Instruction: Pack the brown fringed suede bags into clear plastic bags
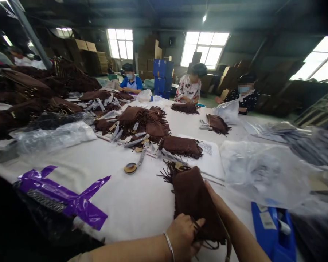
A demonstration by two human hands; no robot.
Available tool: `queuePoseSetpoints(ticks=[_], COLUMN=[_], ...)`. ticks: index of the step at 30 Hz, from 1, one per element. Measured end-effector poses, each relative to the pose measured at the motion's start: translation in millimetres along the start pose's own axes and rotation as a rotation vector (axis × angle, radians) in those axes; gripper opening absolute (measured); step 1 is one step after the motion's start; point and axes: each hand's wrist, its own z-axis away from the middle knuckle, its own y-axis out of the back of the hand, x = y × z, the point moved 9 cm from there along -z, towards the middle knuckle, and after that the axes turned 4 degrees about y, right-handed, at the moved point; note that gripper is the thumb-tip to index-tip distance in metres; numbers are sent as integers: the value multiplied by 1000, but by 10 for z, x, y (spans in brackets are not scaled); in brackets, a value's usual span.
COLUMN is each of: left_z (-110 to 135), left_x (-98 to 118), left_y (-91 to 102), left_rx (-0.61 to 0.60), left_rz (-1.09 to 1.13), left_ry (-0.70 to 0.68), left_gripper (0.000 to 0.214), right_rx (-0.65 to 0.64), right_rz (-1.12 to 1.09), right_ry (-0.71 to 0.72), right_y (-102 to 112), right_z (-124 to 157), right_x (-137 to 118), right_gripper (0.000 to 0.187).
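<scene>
A dark brown fringed bag [190, 189] lies tilted in front of me on the white table, its flap side up. My left hand [182, 231], with a bracelet at the wrist, is closed over the bag's near end, fingers curled at the fringe strands there. Along the bag's right edge my right hand [213, 194] grips it, and most of those fingers are hidden by the bag. A small tag [179, 166] and loose fringe show at the far end. Just beyond lies another brown fringed bag [182, 145], beside a wrapped strap.
Piled brown bags [142, 118] fill the middle and left. A round gold-coloured piece [130, 167] lies nearer. Purple tape [82, 203] is at left; a blue tape dispenser [274, 233] and clear plastic bags [262, 171] are at right. Several co-workers [190, 85] sit opposite.
</scene>
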Motion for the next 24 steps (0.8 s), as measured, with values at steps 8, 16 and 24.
queuePoseSetpoints(ticks=[8, 16, 24], left_z=[11, -482, -555], left_x=[-445, -884, -1811], left_y=[277, 128, 588], left_rx=[-254, -367, -44], left_rz=[466, 955, 1430], left_ry=[187, 309, 610], left_gripper=[34, 34, 46], right_rx=[-98, -111, 16], right_rz=[-22, 579, 1394], right_ry=[34, 178, 585], right_y=[-65, 4, -383], right_z=[201, 109, 615], right_x=[-125, -1011, -1275], right_gripper=[46, 44, 59])
